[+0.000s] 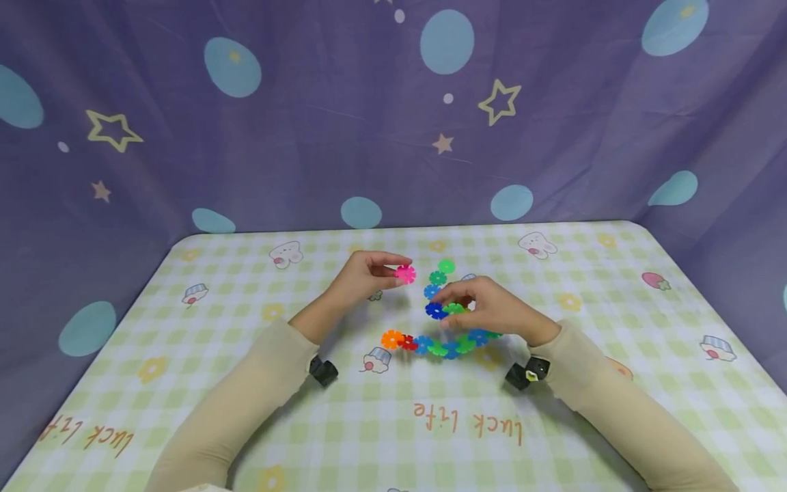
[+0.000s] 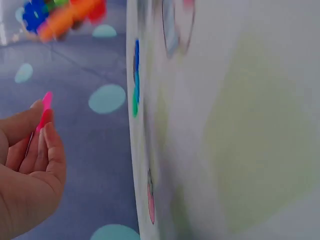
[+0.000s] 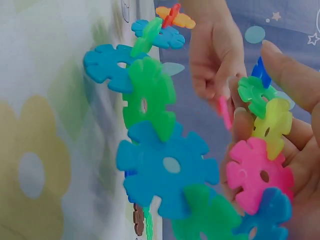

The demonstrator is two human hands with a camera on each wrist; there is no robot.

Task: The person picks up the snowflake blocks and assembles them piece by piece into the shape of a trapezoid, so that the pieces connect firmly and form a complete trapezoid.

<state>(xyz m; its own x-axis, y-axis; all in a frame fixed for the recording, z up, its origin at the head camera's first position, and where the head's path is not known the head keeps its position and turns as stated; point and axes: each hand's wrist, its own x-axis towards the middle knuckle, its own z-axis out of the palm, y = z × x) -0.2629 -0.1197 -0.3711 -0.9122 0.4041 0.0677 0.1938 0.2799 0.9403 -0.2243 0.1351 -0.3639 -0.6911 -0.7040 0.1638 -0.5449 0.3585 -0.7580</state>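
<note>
My left hand (image 1: 367, 275) pinches a pink notched plastic disc (image 1: 405, 275) between thumb and fingertips. In the left wrist view this pink disc (image 2: 46, 107) is seen nearly edge-on. A curved chain of interlocking notched discs (image 3: 170, 165) hangs from my right hand (image 1: 494, 307), whose thumb and fingers grip it near one end. That end has a dark blue disc (image 1: 436, 311) and points toward the pink disc, apart from it. Green, yellow, pink and blue discs follow. The chain bends round below the right hand to an orange disc (image 1: 391, 339) at its other end.
Beyond the right hand, several loose discs lie on the table, among them a light green disc (image 1: 446, 266), a green disc (image 1: 438, 278) and a blue disc (image 1: 432, 292). A checked cloth (image 1: 344, 437) covers the table. A purple curtain (image 1: 369, 137) hangs behind it.
</note>
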